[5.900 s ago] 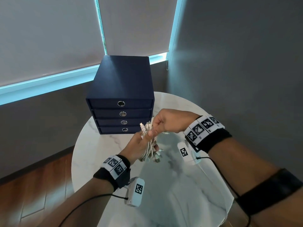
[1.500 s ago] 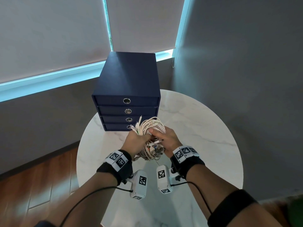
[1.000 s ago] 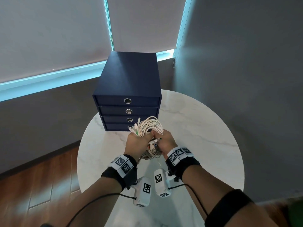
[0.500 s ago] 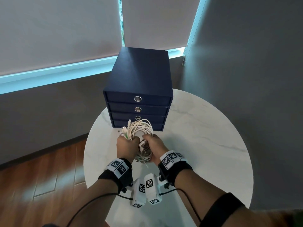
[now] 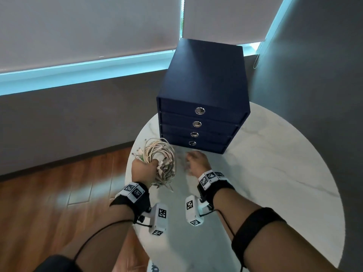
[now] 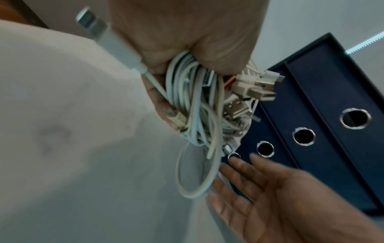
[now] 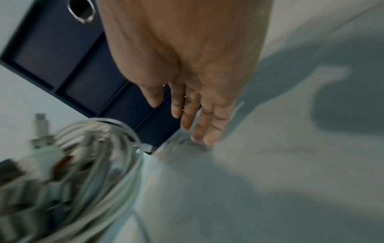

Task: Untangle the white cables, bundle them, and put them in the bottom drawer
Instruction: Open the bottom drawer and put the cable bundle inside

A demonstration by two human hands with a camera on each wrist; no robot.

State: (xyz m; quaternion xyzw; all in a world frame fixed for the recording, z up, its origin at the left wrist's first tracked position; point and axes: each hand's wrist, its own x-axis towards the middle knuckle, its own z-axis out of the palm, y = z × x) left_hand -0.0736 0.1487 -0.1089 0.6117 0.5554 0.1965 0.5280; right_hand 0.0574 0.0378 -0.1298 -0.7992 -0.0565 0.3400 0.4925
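My left hand (image 5: 144,169) grips a coiled bundle of white cables (image 5: 160,156) above the table's left part; the left wrist view shows the fingers curled round the cables (image 6: 195,105), with several plugs sticking out. My right hand (image 5: 196,160) is off the bundle, fingers straight, just in front of the navy drawer unit (image 5: 204,95). Its fingertips (image 7: 199,131) reach near the bottom drawer (image 5: 198,145), whose ring pull (image 5: 192,143) shows; the same pull (image 6: 234,155) appears just above the right hand (image 6: 259,189). All drawers are closed.
The drawer unit stands at the back of a round white marble table (image 5: 275,173). A dark grey wall (image 5: 314,75) rises close on the right, blinds and a window on the left and behind. Wooden floor (image 5: 49,203) lies left of the table.
My right hand has let go of the cable bundle and moved forward and right toward the bottom drawer. The left hand now holds the bundle alone, shifted left.
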